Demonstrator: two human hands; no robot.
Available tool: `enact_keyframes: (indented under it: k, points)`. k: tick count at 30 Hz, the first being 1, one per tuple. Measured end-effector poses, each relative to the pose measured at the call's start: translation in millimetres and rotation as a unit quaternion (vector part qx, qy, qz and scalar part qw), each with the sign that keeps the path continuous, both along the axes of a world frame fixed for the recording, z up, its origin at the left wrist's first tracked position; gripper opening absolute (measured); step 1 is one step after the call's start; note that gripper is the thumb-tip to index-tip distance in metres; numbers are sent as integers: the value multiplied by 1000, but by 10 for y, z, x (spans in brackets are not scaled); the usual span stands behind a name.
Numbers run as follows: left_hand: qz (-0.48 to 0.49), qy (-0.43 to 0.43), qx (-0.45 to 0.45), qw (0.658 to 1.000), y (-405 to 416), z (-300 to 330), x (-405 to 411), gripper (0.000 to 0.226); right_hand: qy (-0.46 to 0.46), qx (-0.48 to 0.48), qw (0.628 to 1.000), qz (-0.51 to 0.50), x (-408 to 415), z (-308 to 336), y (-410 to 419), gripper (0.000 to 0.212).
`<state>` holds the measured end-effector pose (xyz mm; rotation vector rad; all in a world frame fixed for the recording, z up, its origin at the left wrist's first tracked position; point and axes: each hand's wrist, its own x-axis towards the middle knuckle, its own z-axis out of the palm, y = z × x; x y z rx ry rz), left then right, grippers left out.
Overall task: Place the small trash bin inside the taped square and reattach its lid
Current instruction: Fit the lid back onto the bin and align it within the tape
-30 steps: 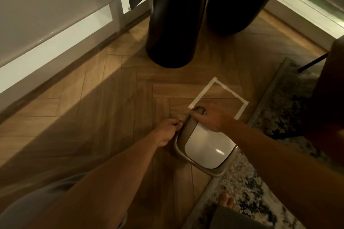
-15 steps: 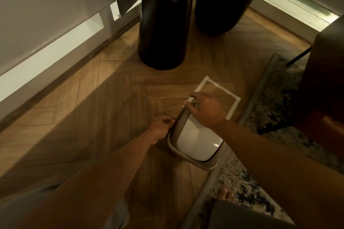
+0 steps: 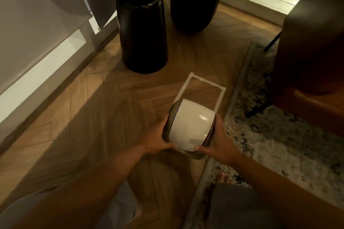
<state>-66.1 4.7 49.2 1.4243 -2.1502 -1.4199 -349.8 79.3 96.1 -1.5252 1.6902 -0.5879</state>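
1. Near: left hand (image 3: 158,140) wrapped on the left side of the trash bin (image 3: 191,126), fingers curled up the grey rim, thumb at the near edge. Closed on it, gripping.
2. Right hand (image 3: 216,140) mirrors it on the right side, thumb across the near rim, fingers up the far-right edge. Also gripping the bin.
3. Bin held between both hands, looks just off the wood floor (image 3: 111,117) or barely touching; cannot tell which. Its white swing lid (image 3: 192,124) faces up and appears seated in the grey rim.
4. Handling, a guess: light, stiff plastic, glossy so a bit slippery. The swing flap likely gives if pressed; hold the outer rim and sides, as now.
5. Far of the bin: taped square (image 3: 221,92). The bin's far edge overlaps the near tape line; most of the bin sits short of the square.
6. Right: rug (image 3: 279,135) edge just beside the bin. Far: two dark vases (image 3: 143,33), well apart from the bin.
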Motion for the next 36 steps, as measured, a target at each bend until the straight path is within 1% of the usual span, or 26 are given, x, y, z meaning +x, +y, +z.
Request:
enact_keyframes:
  k: [3, 5, 7, 9, 11, 14, 18, 21, 23, 26, 28, 32, 36]
  points:
    - [-19, 5, 11, 1000, 24, 3, -6, 132, -42, 12, 998, -41, 62, -154, 187, 153]
    - [-13, 2, 21, 1000, 58, -47, 3, 125, -64, 12, 996, -56, 122, -289, 306, 148]
    - [3, -3, 28, 1000, 96, -112, 40, 113, -78, 16, 994, -76, 220, -393, 389, 141]
    - [15, -8, 35, 999, 119, -157, 46, 104, -88, 15, 991, -101, 286, -473, 431, 141]
    - [26, -10, 37, 999, 126, -169, 35, 102, -92, 24, 989, -112, 338, -493, 449, 141]
    - [30, -15, 49, 998, 124, -186, 38, 102, -76, 36, 990, -112, 359, -506, 471, 140]
    - [11, -22, 53, 998, 53, -141, 31, 103, -71, 28, 991, -107, 334, -454, 448, 142]
    - [3, -23, 52, 998, -5, -108, 16, 105, -26, 17, 992, -120, 337, -451, 452, 140]
    - [8, -27, 57, 998, 1, -121, 24, 111, -6, 19, 991, -134, 379, -459, 519, 137]
    - [13, -28, 69, 997, 106, -154, 38, 121, -55, 7, 989, -134, 447, -480, 622, 133]
    - [21, -21, 69, 997, 159, -200, 19, 124, -82, 5, 987, -141, 484, -461, 643, 131]
    - [33, -15, 65, 997, 164, -301, -65, 119, -72, -9, 984, -162, 547, -439, 602, 130]
    - [25, -2, 61, 998, 139, -393, -94, 116, -76, -12, 983, -169, 546, -505, 591, 129]
